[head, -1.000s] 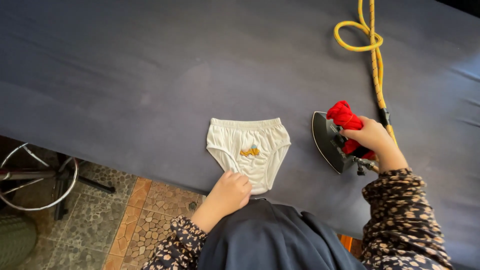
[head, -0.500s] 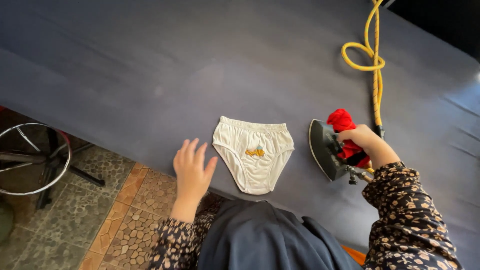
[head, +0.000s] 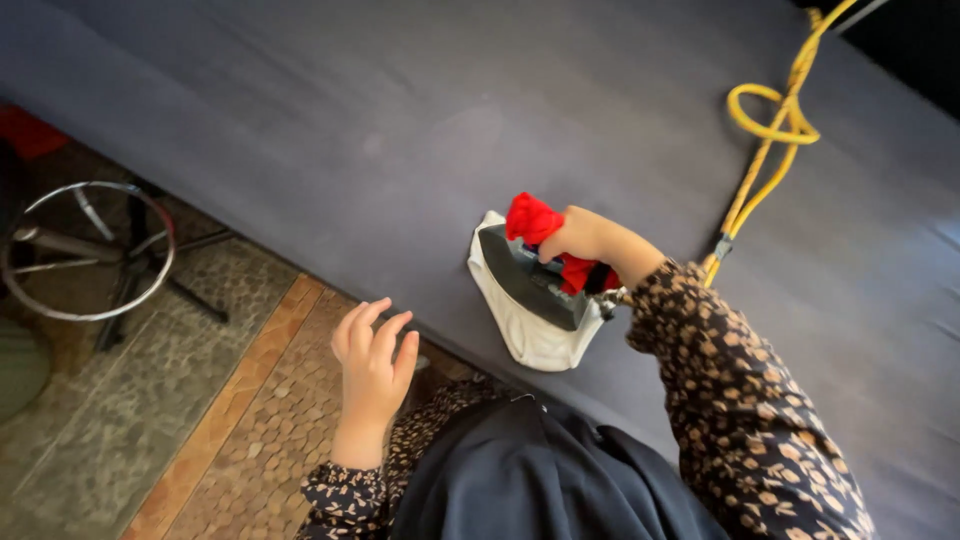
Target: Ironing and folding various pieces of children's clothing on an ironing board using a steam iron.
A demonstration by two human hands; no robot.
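On smooth grey cloth, right hand wrapped round red-padded iron atop white cotton briefs; left hand splayed, empty.

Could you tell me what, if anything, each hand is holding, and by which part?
The right hand holds the iron by its red cloth-wrapped handle, over the white underwear. The left hand holds nothing.

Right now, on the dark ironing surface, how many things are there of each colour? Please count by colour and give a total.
White: 1, the small garment
Dark grey: 1, the iron
Red: 1, the cloth on the iron's handle, held by the right hand
Yellow: 1, the cord
Total: 4
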